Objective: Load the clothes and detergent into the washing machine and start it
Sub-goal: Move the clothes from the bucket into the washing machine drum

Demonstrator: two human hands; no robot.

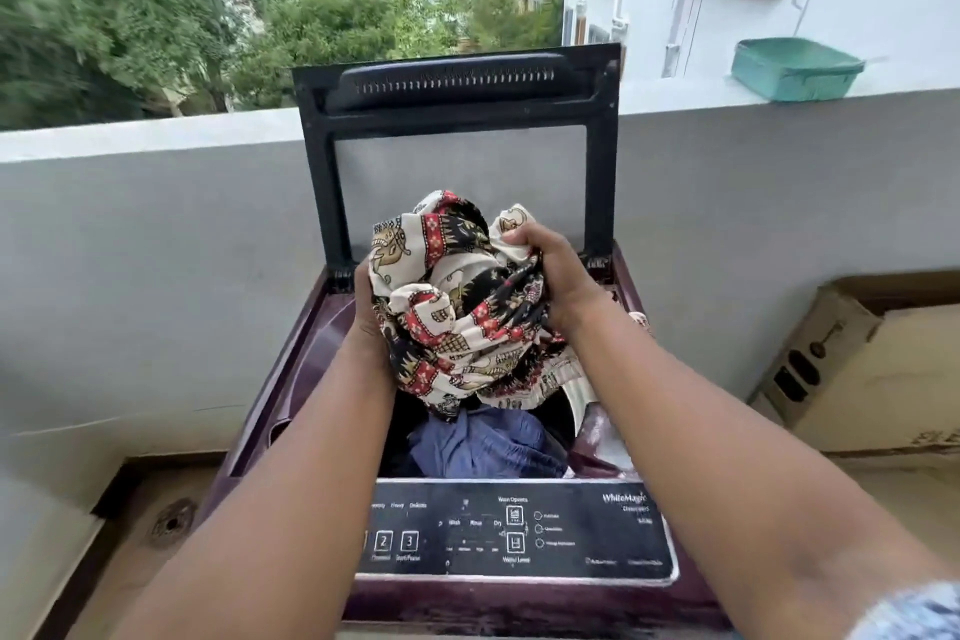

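A maroon top-loading washing machine [291,369] stands in front of me with its dark lid [457,88] raised upright. Both my hands hold a bundled cream, red and black printed cloth [457,307] just above the drum opening. My left hand [371,307] grips the bundle's left side, mostly hidden behind the fabric. My right hand [556,276] clutches its upper right side with curled fingers. Blue clothing [483,447] lies inside the drum below. The black control panel [519,530] faces me at the front. No detergent is in view.
A grey balcony wall [156,234] runs behind the machine, with a green plastic tub [795,68] on its ledge at the right. A cardboard box [862,369] sits to the right of the machine. A floor drain [171,522] lies at the lower left.
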